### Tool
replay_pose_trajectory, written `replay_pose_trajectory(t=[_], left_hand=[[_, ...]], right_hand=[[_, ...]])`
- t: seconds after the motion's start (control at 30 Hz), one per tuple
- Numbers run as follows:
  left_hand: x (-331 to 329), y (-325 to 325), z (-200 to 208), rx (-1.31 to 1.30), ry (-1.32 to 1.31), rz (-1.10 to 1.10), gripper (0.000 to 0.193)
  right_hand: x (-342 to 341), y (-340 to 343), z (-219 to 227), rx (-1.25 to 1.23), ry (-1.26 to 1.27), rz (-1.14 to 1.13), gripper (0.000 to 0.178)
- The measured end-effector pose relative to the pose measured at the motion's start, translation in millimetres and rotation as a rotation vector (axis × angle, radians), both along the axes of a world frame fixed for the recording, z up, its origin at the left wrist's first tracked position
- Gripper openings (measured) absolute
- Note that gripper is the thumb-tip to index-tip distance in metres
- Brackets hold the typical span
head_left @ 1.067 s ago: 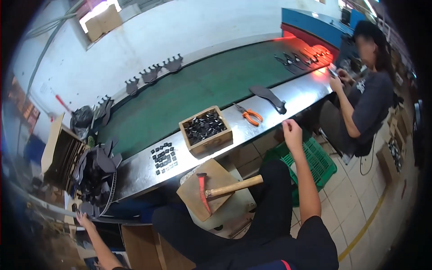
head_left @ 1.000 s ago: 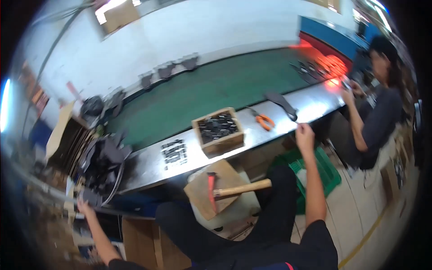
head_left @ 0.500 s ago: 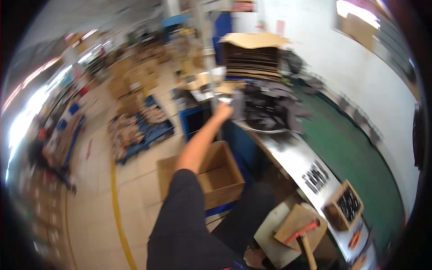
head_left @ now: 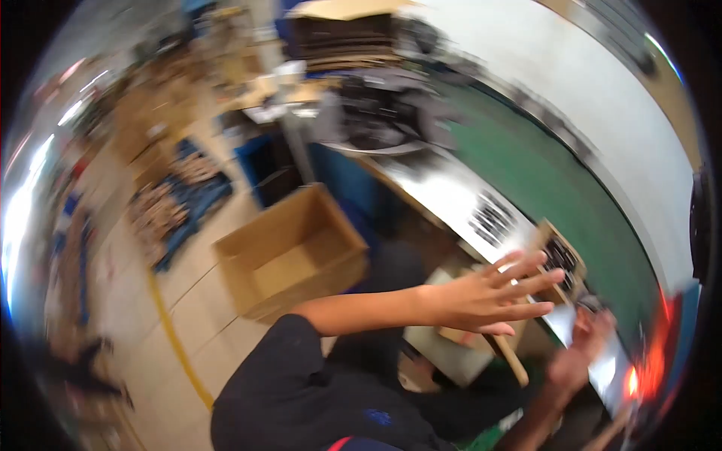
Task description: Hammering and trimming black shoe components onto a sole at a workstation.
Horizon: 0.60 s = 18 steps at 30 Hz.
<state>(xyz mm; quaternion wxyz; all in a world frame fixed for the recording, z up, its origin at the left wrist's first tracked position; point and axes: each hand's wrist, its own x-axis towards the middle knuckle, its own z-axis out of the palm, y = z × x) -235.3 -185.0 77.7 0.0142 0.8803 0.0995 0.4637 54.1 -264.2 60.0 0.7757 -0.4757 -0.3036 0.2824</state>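
My left hand (head_left: 496, 297) reaches across to the right with its fingers spread, holding nothing. It hovers over the work stool or block area, where the wooden handle of a hammer (head_left: 511, 361) shows below it. My right hand (head_left: 583, 346) is blurred at the lower right, its fingers curled near a small dark piece (head_left: 590, 303) that I cannot make out. Beside the hands stands a small box of black parts (head_left: 558, 259), partly covered by my left fingers. Rows of small black parts (head_left: 492, 218) lie on the metal bench (head_left: 440, 180).
An open cardboard box (head_left: 289, 255) stands left of the bench. Farther up the bench are a dark grey pile (head_left: 376, 113) and stacked cardboard (head_left: 342, 41). A green surface (head_left: 519, 143) runs along the wall. A blue pallet (head_left: 192, 203) holds brown pieces. An orange glow (head_left: 647, 368) shows at right.
My left hand has swung from the dark grey pile at the far end of the bench to the right, its fingers now spread. My right hand has come into view. The view has turned right.
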Motion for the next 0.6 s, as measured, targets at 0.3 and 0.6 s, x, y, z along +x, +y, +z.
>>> replay_pose_trajectory(t=[0.3,0.6], left_hand=[[1.0,-23.3,48.0,-0.003,0.098,-0.233,0.047],[11.7,-10.3,50.9,-0.448,-0.159,-0.029,0.044]], right_hand=[[-71.8,-61.3,15.3,-0.100,-1.223,0.198,0.079],[-30.8,-83.0,-59.3,-0.623,-1.402,0.317,0.032]])
